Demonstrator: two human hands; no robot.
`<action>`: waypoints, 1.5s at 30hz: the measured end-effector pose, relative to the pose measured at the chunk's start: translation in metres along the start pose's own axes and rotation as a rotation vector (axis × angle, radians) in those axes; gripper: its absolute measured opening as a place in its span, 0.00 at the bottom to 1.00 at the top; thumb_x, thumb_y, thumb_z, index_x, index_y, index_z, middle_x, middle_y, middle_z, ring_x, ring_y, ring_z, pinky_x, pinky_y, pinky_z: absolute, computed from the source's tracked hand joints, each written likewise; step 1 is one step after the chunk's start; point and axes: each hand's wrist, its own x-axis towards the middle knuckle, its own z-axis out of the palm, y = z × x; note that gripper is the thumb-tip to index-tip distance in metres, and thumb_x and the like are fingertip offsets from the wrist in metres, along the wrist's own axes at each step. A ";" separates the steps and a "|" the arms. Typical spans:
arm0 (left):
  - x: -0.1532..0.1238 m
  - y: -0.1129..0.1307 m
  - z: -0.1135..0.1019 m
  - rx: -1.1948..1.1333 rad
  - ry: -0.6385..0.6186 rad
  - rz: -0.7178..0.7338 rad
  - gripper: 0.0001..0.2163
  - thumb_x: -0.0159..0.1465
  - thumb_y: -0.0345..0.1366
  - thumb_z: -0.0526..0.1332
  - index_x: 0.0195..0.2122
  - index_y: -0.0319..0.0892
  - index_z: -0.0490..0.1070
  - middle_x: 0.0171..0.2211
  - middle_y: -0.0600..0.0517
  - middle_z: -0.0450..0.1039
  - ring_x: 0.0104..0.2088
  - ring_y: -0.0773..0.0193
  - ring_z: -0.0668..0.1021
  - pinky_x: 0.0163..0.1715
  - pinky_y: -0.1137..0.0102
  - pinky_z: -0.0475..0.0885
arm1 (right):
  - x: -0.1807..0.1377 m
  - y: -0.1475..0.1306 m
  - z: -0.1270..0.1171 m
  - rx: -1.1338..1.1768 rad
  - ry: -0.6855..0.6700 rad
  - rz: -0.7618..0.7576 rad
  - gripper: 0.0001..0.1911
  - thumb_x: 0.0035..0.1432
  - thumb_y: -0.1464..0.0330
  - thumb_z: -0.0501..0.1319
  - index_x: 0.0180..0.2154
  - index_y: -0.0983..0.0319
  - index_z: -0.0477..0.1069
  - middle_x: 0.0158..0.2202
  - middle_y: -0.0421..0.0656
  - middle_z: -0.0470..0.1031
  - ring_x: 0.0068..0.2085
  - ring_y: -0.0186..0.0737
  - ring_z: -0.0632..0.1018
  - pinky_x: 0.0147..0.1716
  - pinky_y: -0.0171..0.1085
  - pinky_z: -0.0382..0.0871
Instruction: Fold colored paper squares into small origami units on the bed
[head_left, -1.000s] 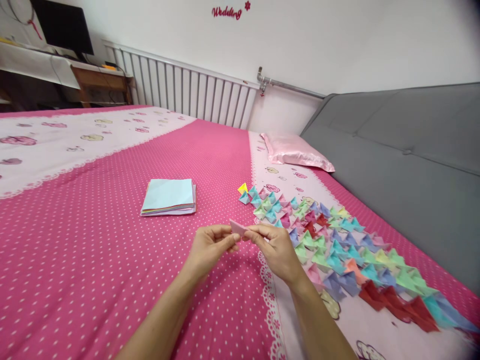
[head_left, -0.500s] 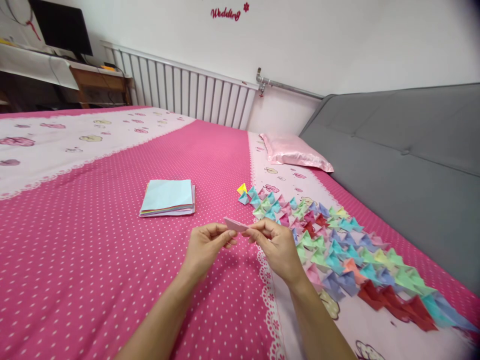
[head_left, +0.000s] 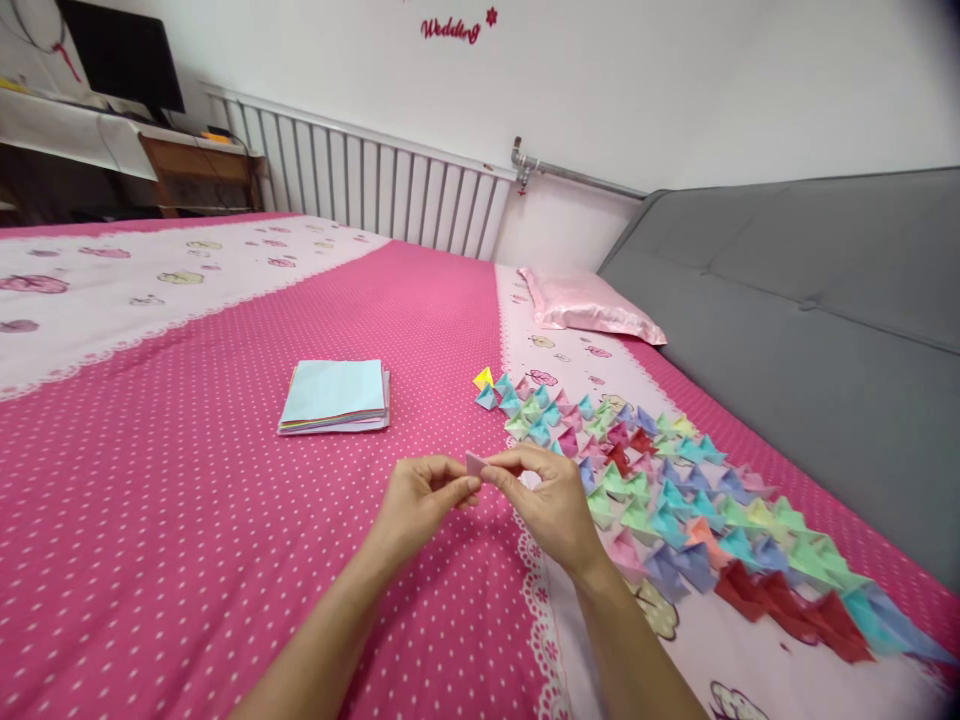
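Note:
My left hand and my right hand meet above the bed, both pinching a small folded pink paper piece between their fingertips. Only a corner of the paper shows between the fingers. To the right of my hands, several folded paper pieces in many colours lie in a long band on the bedspread. A stack of flat paper sheets, light blue on top, rests on the bed beyond my left hand.
The pink dotted bedspread covers the bed. A pink satin pillow lies by the grey padded headboard. A white radiator runs along the far wall, with a desk and dark monitor at far left.
The pink paper was held flatter and wider between my fingertips; now my hands have closed together and dropped slightly, leaving only a small corner of it showing.

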 end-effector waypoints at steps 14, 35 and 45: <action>-0.002 -0.009 0.002 0.087 -0.137 -0.009 0.08 0.53 0.36 0.61 0.22 0.35 0.72 0.18 0.53 0.69 0.19 0.71 0.67 0.21 0.76 0.61 | -0.003 -0.003 0.004 -0.026 -0.021 -0.018 0.06 0.51 0.71 0.59 0.23 0.62 0.70 0.22 0.38 0.69 0.27 0.33 0.69 0.29 0.34 0.62; -0.001 0.000 -0.004 -0.391 -0.040 -0.111 0.08 0.54 0.37 0.62 0.29 0.36 0.71 0.23 0.50 0.72 0.23 0.70 0.73 0.26 0.77 0.67 | 0.000 0.008 0.008 0.505 -0.113 0.323 0.13 0.48 0.66 0.62 0.39 0.60 0.71 0.37 0.43 0.73 0.34 0.35 0.72 0.32 0.34 0.65; -0.001 -0.001 -0.004 -0.411 -0.044 -0.080 0.06 0.56 0.35 0.59 0.28 0.37 0.71 0.22 0.52 0.71 0.23 0.71 0.72 0.25 0.79 0.67 | 0.000 0.004 0.006 0.487 -0.106 0.309 0.13 0.48 0.65 0.62 0.38 0.61 0.71 0.37 0.44 0.73 0.35 0.35 0.72 0.32 0.34 0.66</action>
